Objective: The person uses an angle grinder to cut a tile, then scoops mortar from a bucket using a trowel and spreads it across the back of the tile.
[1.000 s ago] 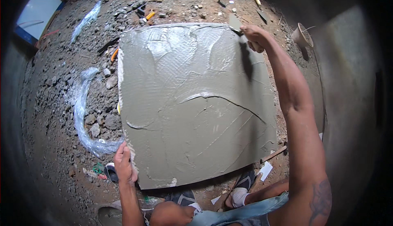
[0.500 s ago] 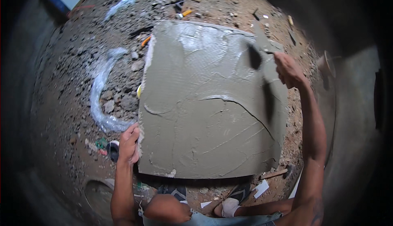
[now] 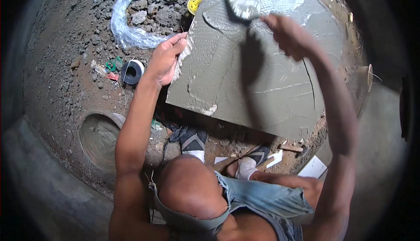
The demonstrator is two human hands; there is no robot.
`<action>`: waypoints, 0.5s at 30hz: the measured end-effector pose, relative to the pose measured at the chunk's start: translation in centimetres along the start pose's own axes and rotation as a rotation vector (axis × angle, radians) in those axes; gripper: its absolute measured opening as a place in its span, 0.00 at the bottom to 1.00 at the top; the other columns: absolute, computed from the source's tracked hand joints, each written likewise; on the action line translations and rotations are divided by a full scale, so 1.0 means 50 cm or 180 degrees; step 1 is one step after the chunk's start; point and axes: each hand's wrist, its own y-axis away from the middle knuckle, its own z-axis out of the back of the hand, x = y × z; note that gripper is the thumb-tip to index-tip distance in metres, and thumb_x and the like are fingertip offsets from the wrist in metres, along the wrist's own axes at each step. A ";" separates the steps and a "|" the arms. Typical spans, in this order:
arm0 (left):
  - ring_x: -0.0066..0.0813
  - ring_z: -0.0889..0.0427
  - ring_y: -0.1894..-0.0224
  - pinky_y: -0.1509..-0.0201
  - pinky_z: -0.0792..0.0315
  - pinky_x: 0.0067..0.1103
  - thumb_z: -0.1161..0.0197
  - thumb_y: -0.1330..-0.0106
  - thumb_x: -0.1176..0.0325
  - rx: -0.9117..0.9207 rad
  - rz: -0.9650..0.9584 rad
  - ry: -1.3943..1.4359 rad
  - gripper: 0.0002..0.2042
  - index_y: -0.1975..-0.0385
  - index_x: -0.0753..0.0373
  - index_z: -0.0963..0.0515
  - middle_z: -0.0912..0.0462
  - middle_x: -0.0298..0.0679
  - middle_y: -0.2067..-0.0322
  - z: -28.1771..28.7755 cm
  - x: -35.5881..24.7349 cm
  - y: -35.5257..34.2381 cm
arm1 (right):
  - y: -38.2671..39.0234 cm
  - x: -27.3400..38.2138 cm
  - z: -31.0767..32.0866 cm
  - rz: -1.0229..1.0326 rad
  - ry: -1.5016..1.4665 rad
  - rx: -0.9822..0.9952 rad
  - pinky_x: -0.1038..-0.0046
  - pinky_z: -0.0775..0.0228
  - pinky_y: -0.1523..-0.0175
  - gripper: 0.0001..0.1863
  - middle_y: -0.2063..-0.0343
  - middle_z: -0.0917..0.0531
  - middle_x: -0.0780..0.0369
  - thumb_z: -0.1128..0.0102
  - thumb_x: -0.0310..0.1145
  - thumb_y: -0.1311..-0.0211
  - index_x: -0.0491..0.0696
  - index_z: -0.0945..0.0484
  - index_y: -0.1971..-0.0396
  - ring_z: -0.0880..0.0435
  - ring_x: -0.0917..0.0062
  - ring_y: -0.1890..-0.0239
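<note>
A large square tile [image 3: 218,83] lies before me, its upper face coated in wet grey mortar with ridges and a curved crack. My left hand [image 3: 168,59] grips its left edge, thumb on top and the fingers partly hidden. In my right hand [image 3: 288,35] is the handle of a trowel [image 3: 241,3], its blade over the far left part of the mortar. Motion blurs the blade a little, and I cannot tell whether it touches the surface. The shadow of hand and trowel falls across the coating.
Left of the tile lie clear plastic wrap [image 3: 117,20], a yellow-topped tub [image 3: 194,5] and a spool of line [image 3: 132,71]. A mortar bucket [image 3: 98,138] stands at lower left. A hammer [image 3: 292,148] and white tile pieces [image 3: 313,169] rest near my feet. Rubble covers the ground.
My view has shifted, so the tile now sits higher and turned in the picture. The trowel has swept from the tile's right edge leftward across the mortar. The left hand still holds the edge.
</note>
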 end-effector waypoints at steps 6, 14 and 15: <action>0.27 0.19 0.52 0.44 0.25 0.27 0.46 0.27 0.71 0.0149 -0.0004 0.0254 0.19 0.40 0.72 0.34 0.20 0.43 0.50 0.001 -0.009 -0.001 | 0.314 0.005 -0.207 0.0217 0.1085 0.0984 0.47 0.29 0.68 0.21 0.73 0.19 0.43 0.52 0.52 0.29 0.47 0.31 0.58 0.19 0.44 0.71; 0.24 0.19 0.52 0.45 0.25 0.24 0.43 0.28 0.67 0.0440 -0.0044 0.0297 0.19 0.40 0.69 0.32 0.19 0.40 0.51 0.013 0.001 -0.005 | 0.257 0.013 -0.123 0.1078 0.2859 -0.0149 0.61 0.27 0.78 0.16 0.74 0.19 0.55 0.52 0.51 0.29 0.53 0.34 0.59 0.16 0.62 0.77; 0.23 0.19 0.52 0.45 0.25 0.23 0.43 0.28 0.67 0.0463 -0.0041 0.0322 0.20 0.41 0.69 0.31 0.19 0.40 0.51 0.013 0.003 -0.003 | 0.212 0.000 -0.088 0.1041 0.2923 -0.0240 0.61 0.28 0.78 0.16 0.75 0.19 0.55 0.52 0.51 0.29 0.53 0.34 0.59 0.16 0.62 0.77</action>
